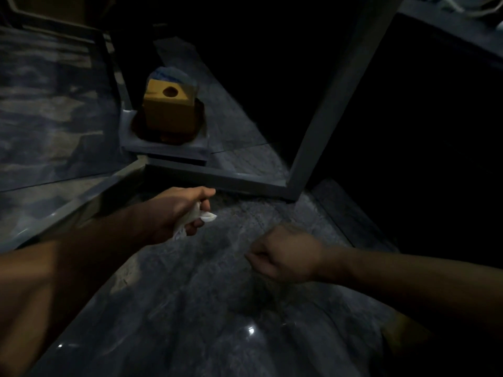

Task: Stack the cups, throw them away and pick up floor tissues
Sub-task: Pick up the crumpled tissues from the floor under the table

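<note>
My left hand (181, 210) reaches forward over the dark marble floor (206, 308) and is closed around crumpled white tissue (194, 217), with a corner sticking out to the right of the fingers. My right hand (285, 254) hovers lower right as a closed fist, blurred, with nothing visible in it. No cups are in view. The scene is very dim.
A yellow box with a round hole on top (168, 107) stands on a dark round base on a grey step (166, 148) ahead. A grey frame leg (334, 99) slants up on the right with its bottom rail (217, 180) just beyond my left hand.
</note>
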Demonstrator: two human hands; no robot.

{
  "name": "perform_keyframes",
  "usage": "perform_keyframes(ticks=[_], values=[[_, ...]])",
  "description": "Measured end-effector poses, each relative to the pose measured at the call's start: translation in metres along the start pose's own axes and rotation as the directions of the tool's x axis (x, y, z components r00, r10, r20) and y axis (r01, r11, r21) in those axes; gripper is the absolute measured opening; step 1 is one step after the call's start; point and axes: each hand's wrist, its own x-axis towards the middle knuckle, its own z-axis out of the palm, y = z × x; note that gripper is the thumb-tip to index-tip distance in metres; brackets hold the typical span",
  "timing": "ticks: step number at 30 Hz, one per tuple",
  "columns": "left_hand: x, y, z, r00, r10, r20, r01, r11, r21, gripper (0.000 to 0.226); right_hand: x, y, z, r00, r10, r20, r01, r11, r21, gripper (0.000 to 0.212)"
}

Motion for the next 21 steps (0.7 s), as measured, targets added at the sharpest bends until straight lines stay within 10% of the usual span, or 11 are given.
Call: perform_keyframes(ticks=[8, 21], values=[[0.004, 0.019, 0.06, 0.994, 0.061, 0.095, -0.044, 0.985, -0.166, 0.037, -0.039, 0.025, -0.048, 0.954, 0.164, -0.25, -0.186, 0.98, -0.065, 0.044], [-0.023, 0.042, 0.221, 0.876, 0.069, 0.477, -0.012, 0.993, -0.12, 0.039, -0.181, 0.066, -0.096, 0.621, 0.65, -0.439, -0.56, 0.759, 0.331, 0.056]])
